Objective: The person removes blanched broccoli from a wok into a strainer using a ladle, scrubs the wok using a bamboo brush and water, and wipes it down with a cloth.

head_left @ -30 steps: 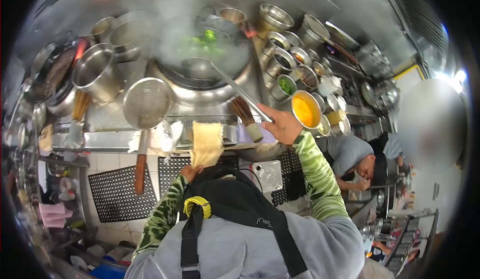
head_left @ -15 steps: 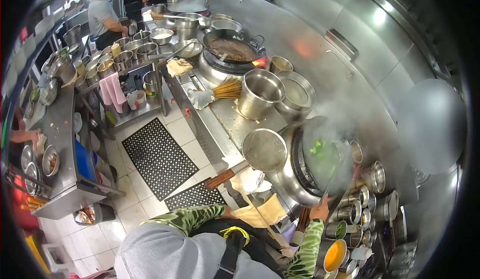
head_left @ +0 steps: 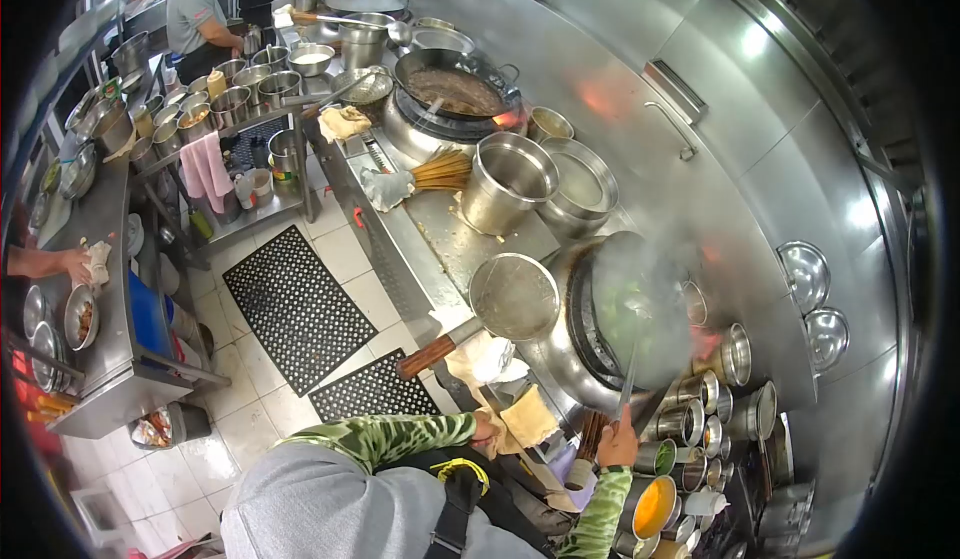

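- In the steaming wok (head_left: pixel 583 334), ahead of the right hand (head_left: pixel 617 444), lies the far end of a long metal ladle (head_left: pixel 628 387); steam blurs its bowl, and something green shows faintly beside it.
- The ladle's long axis runs from the right hand away from the body, across the wok's near rim — almost in line with that forearm.
- The right hand is the nearer one, its fingers wrapped round the handle's near end. The left hand (head_left: pixel 487 427) is farther from the wok, over by the counter edge.
- That left hand is at the near side of a folded yellowish cloth (head_left: pixel 528 419), touching it; whether the fingers pinch it, I cannot tell.
- Between the two hands, closer to the right, a bundle of thin brown sticks (head_left: pixel 592 436) sits just beside the knuckles.
- To the left of the wok, a round strainer (head_left: pixel 514 297) lies close to its rim, wooden handle (head_left: pixel 425 356) pointing back over the counter edge — nearer the left hand than the right.
- On the right hand's outer side stand a small pot with green contents (head_left: pixel 664 456) and a pan of orange liquid (head_left: pixel 655 507).
- Farther left along the range are a tall steel pot (head_left: pixel 510 187) and a second wok (head_left: pixel 450 87) with brown contents.
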Demonstrator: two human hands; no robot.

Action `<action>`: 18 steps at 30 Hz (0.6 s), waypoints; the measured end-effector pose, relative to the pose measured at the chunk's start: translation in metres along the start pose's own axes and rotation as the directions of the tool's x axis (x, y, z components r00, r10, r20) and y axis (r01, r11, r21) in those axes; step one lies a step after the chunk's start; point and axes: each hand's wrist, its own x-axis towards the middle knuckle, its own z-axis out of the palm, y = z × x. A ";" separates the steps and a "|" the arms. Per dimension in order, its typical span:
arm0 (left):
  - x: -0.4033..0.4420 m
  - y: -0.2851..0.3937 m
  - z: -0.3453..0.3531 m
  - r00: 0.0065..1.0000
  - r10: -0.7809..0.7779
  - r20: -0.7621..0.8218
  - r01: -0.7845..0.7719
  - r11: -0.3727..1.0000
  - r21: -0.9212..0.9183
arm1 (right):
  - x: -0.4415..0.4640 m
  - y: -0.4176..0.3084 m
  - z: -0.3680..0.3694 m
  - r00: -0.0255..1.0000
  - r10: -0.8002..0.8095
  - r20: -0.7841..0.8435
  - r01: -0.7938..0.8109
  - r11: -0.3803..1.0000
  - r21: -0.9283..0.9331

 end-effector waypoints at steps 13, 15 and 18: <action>-0.036 0.043 0.050 0.977 -0.028 0.209 0.171 0.687 -0.706 | -0.076 -0.091 0.060 0.972 -0.236 -0.017 0.235 0.954 0.188; -0.025 0.040 0.044 0.925 0.023 0.379 0.302 0.562 -0.770 | -0.082 -0.099 0.067 0.973 -0.177 0.146 0.160 0.980 0.119; -0.022 0.041 0.051 0.943 -0.030 0.332 0.291 0.558 -0.777 | -0.089 -0.099 0.085 0.963 -0.139 0.233 0.121 0.989 0.087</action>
